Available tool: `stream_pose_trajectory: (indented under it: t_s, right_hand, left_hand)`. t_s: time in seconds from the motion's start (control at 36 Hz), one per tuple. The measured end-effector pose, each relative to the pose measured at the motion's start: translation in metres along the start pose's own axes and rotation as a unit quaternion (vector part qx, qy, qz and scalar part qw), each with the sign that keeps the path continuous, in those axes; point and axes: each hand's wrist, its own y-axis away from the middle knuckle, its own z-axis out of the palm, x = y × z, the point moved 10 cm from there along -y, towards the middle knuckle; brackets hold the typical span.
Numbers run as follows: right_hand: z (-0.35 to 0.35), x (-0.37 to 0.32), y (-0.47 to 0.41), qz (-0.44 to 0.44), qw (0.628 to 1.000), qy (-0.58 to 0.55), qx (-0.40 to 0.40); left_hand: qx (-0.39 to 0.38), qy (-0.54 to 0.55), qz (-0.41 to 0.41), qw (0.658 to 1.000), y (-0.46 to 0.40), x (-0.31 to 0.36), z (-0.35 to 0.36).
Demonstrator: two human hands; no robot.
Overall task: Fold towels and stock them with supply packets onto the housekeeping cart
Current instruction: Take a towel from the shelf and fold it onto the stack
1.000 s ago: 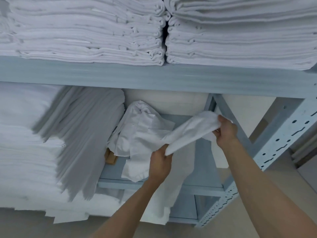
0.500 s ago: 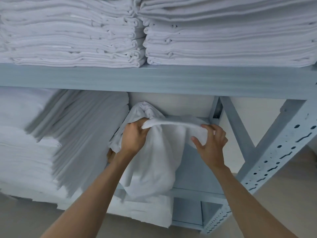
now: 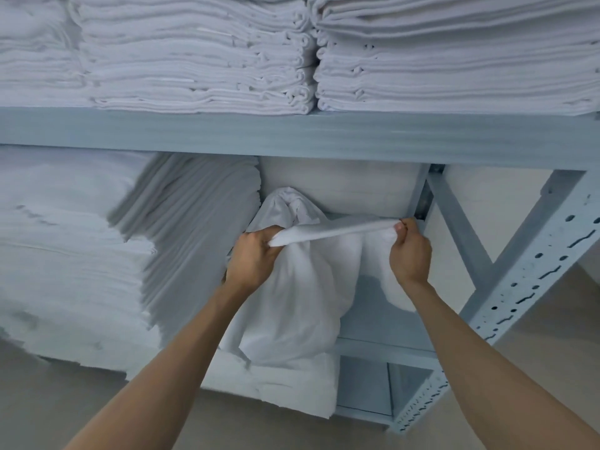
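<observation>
Grey metal shelves (image 3: 292,134) carry three towel stacks (image 3: 201,56) on top. Below, left hand (image 3: 251,258) and right hand (image 3: 409,251) each pinch one white towel (image 3: 292,303), stretched between them.

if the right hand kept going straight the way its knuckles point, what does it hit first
Probably the grey rear upright of the shelving, just beyond the right hand gripping the towel; depth is unclear.

The towel (image 3: 292,287) is soft white terry cloth with a matt, faintly napped face. The folded stacks (image 3: 201,60) above show the same cloth. The shelf rack (image 3: 292,134) is pale blue-grey painted metal, matt, its upright perforated.
</observation>
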Motion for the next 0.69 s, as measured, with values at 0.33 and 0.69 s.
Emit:
stream_pose_trajectory:
  t_s: [0.33,0.69]
  right_hand:
    - [-0.037,-0.021,0.12,0.039,0.998,0.039,-0.012]
    - [-0.068,-0.031,0.21,0.058,0.983,0.104,-0.138]
  left_hand:
    - [-0.083,0.071,0.049,0.993,0.067,-0.016,-0.031]
    - [-0.058,0.097,0.003,0.994,0.126,-0.016,-0.039]
